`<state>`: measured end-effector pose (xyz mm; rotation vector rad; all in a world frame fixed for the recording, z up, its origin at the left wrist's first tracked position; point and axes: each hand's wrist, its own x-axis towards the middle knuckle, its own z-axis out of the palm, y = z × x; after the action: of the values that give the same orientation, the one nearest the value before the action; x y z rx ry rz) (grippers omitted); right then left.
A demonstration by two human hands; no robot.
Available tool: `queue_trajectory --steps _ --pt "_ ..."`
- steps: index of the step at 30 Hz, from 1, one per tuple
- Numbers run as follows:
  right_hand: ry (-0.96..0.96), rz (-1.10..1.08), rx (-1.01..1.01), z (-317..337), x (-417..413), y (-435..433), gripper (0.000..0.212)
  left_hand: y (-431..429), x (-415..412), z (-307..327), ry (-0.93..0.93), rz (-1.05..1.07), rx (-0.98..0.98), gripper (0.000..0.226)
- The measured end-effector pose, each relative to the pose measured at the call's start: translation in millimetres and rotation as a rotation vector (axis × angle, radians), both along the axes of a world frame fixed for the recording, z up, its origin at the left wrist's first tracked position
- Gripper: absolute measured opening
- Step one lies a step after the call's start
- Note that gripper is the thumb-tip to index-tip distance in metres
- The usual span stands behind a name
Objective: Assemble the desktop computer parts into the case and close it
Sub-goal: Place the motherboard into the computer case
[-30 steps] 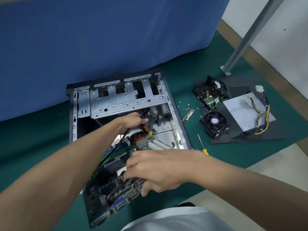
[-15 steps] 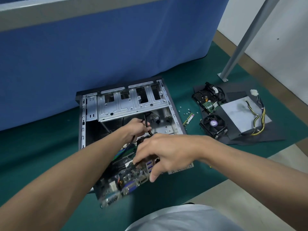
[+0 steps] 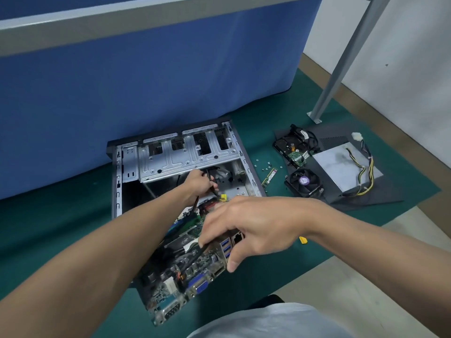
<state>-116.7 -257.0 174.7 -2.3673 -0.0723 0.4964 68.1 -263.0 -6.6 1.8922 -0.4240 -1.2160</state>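
An open desktop case (image 3: 188,157) lies on its side on the green mat, its metal drive cage at the far end. The motherboard (image 3: 185,272) sits tilted, its port side raised toward me and hanging over the case's near edge. My right hand (image 3: 246,228) grips the motherboard at its rear ports, fingers over the board. My left hand (image 3: 199,182) reaches deep into the case and pinches black cables (image 3: 212,181) near a yellow connector (image 3: 223,197).
On a dark case panel (image 3: 366,198) to the right lie a hard drive (image 3: 295,147), a CPU cooler fan (image 3: 303,181) and a grey power supply (image 3: 339,167) with yellow-black wires. A RAM stick (image 3: 269,176) and loose screws (image 3: 263,165) lie beside the case. A yellow screwdriver handle (image 3: 302,239) peeks out under my right wrist. A blue partition stands behind.
The view has pulled back and tilted up. My right hand shifted along the motherboard's port edge and the board moved further into the case. My left hand stays on the cables.
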Motion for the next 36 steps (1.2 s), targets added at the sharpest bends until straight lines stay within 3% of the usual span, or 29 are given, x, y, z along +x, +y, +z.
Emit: queue_trajectory --steps 2,4,5,8,12,18,28,36 --pt "-0.036 -0.018 0.036 2 -6 2 0.052 5 9 0 -0.201 -0.15 0.058 0.021" --pt "-0.08 -0.042 0.086 5 -9 4 0.051 16 22 4 -0.542 -0.413 0.187 0.009" --pt "-0.098 -0.049 0.102 6 -10 5 0.05 23 30 3 -0.698 -0.528 0.256 0.015" --pt "-0.119 -0.047 0.079 4 -4 7 0.05 41 47 7 -0.891 -0.731 0.369 0.021" --pt "-0.08 -0.037 -0.025 -11 5 6 0.053 45 59 27 -0.843 -0.776 0.346 0.014" --pt "-0.012 -0.04 -0.17 -43 31 3 0.058 35 75 64 -0.747 -0.721 0.289 0.022" --pt "0.02 -0.075 -0.242 -96 68 4 0.057 18 59 75 -0.888 -0.701 0.306 0.017" --pt "0.014 -0.107 -0.282 -114 60 3 0.049 16 60 74 -0.857 -0.657 0.266 0.018"
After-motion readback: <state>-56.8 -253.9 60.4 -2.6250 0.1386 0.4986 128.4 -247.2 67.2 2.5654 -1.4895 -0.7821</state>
